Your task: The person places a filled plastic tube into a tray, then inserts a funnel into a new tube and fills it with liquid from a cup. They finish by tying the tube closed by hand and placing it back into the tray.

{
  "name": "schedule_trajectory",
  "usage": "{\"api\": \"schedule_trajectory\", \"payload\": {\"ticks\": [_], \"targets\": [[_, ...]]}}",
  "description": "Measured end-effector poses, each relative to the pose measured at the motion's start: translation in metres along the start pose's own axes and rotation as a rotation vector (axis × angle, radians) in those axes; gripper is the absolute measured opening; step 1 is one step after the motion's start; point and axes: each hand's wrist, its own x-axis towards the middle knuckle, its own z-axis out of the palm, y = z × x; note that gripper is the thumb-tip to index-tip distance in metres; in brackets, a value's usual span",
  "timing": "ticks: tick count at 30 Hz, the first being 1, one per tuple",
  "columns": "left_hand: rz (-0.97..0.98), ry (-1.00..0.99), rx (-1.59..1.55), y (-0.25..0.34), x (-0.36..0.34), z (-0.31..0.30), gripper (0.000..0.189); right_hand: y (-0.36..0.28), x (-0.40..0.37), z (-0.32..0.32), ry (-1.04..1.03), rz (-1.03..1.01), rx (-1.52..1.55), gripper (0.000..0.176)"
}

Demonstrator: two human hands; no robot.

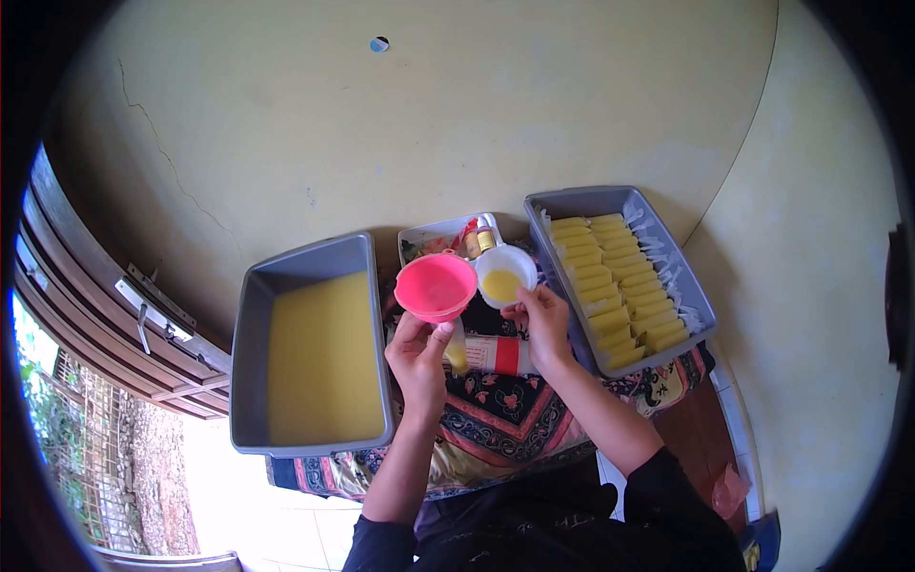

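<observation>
The left hand [419, 357] is closed around the stem of the pink funnel [436, 286], held above the middle of the patterned cloth [496, 410]. The right hand [545, 324] pinches the rim of the white cup [505, 276] of yellow liquid just beside it. A grey tub [315, 353] sits at the cloth's left edge, a grey tray [620, 276] at its right.

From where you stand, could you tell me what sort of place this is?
Probably a home food-making corner: a grey plastic tub of yellow liquid, a grey tray of filled yellow packets, and a pink plastic funnel.
</observation>
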Motion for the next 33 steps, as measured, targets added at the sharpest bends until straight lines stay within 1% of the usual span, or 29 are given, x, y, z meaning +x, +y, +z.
{"api": "schedule_trajectory", "payload": {"ticks": [1, 3, 5, 8, 10, 12, 14, 15, 16, 17, 18, 19, 21, 22, 24, 26, 28, 31, 33], "targets": [[0.009, 0.021, 0.003, -0.001, 0.0, -0.001, 0.019, 0.008, 0.001, -0.004, 0.006, 0.059, -0.048, 0.025], [0.012, 0.032, 0.01, -0.002, 0.0, -0.002, 0.019, 0.02, 0.003, -0.01, 0.001, 0.09, -0.066, 0.026], [0.016, 0.045, 0.018, -0.003, 0.001, -0.003, 0.019, 0.03, 0.006, -0.017, -0.032, 0.181, -0.155, 0.026], [0.005, 0.03, -0.005, -0.008, -0.001, -0.005, 0.019, 0.039, 0.009, -0.021, -0.078, 0.239, -0.155, 0.026], [-0.062, 0.036, -0.041, -0.006, -0.003, -0.004, 0.022, 0.041, 0.014, -0.025, -0.107, 0.228, -0.201, 0.029], [-0.085, 0.035, -0.047, -0.006, -0.003, -0.003, 0.023, 0.039, 0.017, -0.032, -0.136, 0.219, -0.245, 0.031], [-0.11, 0.033, -0.05, -0.007, -0.005, -0.004, 0.023, 0.036, 0.018, -0.04, -0.056, -0.099, -0.825, 0.026], [-0.105, 0.012, -0.036, -0.009, -0.005, -0.005, 0.023, 0.027, 0.013, -0.034, -0.058, -0.1, -0.823, 0.026], [-0.101, -0.008, -0.022, -0.01, -0.004, -0.005, 0.023, 0.01, 0.002, -0.023, -0.058, -0.289, -0.766, 0.023], [-0.101, -0.006, -0.022, -0.01, -0.004, -0.005, 0.023, -0.002, -0.006, -0.016, -0.058, -0.476, -0.705, 0.025], [-0.111, -0.037, -0.003, -0.011, -0.004, -0.005, 0.022, -0.006, -0.007, -0.015, -0.15, -0.542, -0.611, 0.037], [-0.122, -0.07, 0.017, -0.012, -0.004, -0.004, 0.022, -0.019, -0.013, -0.005, -0.147, -0.539, -0.611, 0.037], [-0.145, -0.098, 0.031, -0.009, -0.004, 0.001, 0.022, -0.052, -0.03, 0.022, -0.286, -0.688, -0.453, 0.037], [-0.161, -0.123, 0.043, -0.008, -0.004, 0.004, 0.022, -0.063, -0.031, 0.026, -0.281, -0.687, -0.453, 0.037], [-0.164, -0.138, 0.046, -0.008, -0.004, 0.007, 0.022, -0.077, -0.031, 0.029, -0.449, -0.779, -0.684, 0.034], [-0.164, -0.148, 0.048, -0.008, -0.003, 0.01, 0.021, -0.066, -0.022, 0.021, -0.448, -0.754, -0.649, 0.031], [-0.195, -0.089, 0.05, -0.007, -0.003, 0.012, 0.021, -0.062, -0.018, 0.018, -0.449, -0.727, -0.609, 0.028], [-0.214, -0.026, 0.076, -0.009, -0.002, 0.007, 0.018, -0.059, -0.016, 0.017, -0.404, -0.72, -0.509, 0.025], [-0.183, 0.0, 0.064, -0.01, -0.001, 0.004, 0.015, -0.051, -0.014, 0.016, -0.243, -0.665, -0.323, 0.021]]}}
